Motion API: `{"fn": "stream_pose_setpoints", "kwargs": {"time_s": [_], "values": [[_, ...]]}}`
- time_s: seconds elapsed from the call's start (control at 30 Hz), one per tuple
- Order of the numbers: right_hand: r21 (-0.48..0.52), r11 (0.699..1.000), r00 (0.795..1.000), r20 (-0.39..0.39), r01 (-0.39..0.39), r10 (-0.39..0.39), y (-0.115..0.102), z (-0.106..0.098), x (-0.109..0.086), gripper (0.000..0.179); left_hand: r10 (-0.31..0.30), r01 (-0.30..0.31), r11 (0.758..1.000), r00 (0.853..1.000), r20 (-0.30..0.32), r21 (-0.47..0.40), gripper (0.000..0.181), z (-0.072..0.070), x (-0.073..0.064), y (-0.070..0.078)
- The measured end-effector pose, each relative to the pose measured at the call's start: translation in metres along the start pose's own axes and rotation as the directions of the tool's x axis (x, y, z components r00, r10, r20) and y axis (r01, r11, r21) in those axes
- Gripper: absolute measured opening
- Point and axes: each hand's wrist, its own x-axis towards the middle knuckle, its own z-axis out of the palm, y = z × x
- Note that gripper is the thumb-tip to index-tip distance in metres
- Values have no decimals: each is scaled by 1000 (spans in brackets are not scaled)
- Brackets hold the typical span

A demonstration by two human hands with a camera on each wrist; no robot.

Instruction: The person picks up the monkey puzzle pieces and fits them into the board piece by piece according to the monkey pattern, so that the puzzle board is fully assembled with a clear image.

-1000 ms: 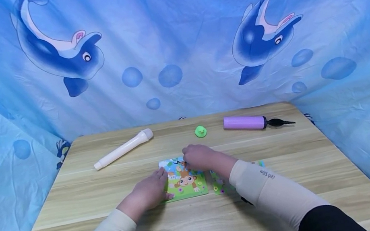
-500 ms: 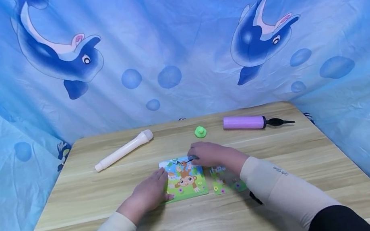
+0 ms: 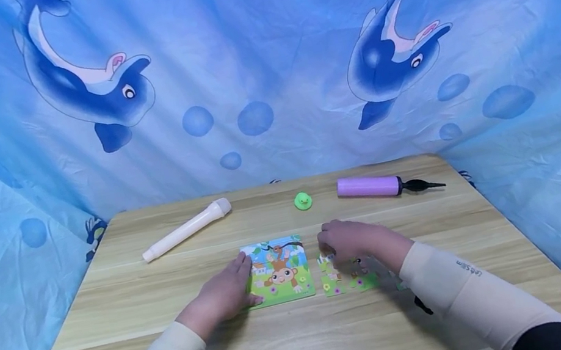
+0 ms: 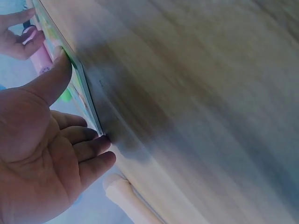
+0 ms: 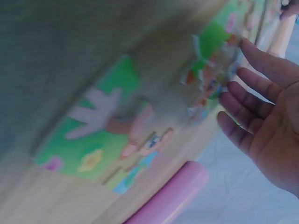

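Blue dolphin-print cloth (image 3: 257, 36) behind wood-grain desk (image 3: 298, 345). Item 1: monkey puzzle (image 3: 279, 283), lying flat between the desk's left and right edges, well in from the far edge; probably light, thin, stiff, somewhat slippery; best held by its outer edges. Item 2: loose pieces (image 3: 334, 288), toward the desk's right edge; likely easiest pinched at their rims. Left hand (image 3: 223, 290): fingers nearly straight, touching item 1's left edge. Right hand (image 3: 347, 239): fingers loosely bent, no hold visible, at item 2; 0.5 s ago, at item 1's far right corner.
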Motion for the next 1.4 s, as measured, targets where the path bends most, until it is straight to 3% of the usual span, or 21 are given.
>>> {"fn": "stream_pose_setpoints", "kwargs": {"time_s": [0.13,0.3,0.53,0.73,0.97,1.1,1.4], "values": [[-1,1000,999,-39,12,-12,-1,3,1,26,1,-1,1000,1000,3,-10,93,-1,2,-4],[98,995,999,-49,13,-8,4,2,5,19,4,-4,1000,1000,6,-26,93,1,3,-8],[206,974,990,-124,95,-71,5,-12,14,10,1,0,999,1000,10,-45,94,2,5,-10],[321,935,983,-148,148,-105,-16,-20,30,11,-12,12,998,1000,16,-55,95,1,5,-10],[406,894,981,-115,192,-159,-55,-10,58,9,-3,4,999,1000,11,-54,95,-1,5,-9],[367,911,981,-115,190,-158,-72,-2,71,9,6,-6,999,1000,2,-48,94,-1,5,-8],[284,953,990,-122,106,-73,-93,7,86,12,0,0,998,1000,0,-55,93,-1,3,-8]]}}
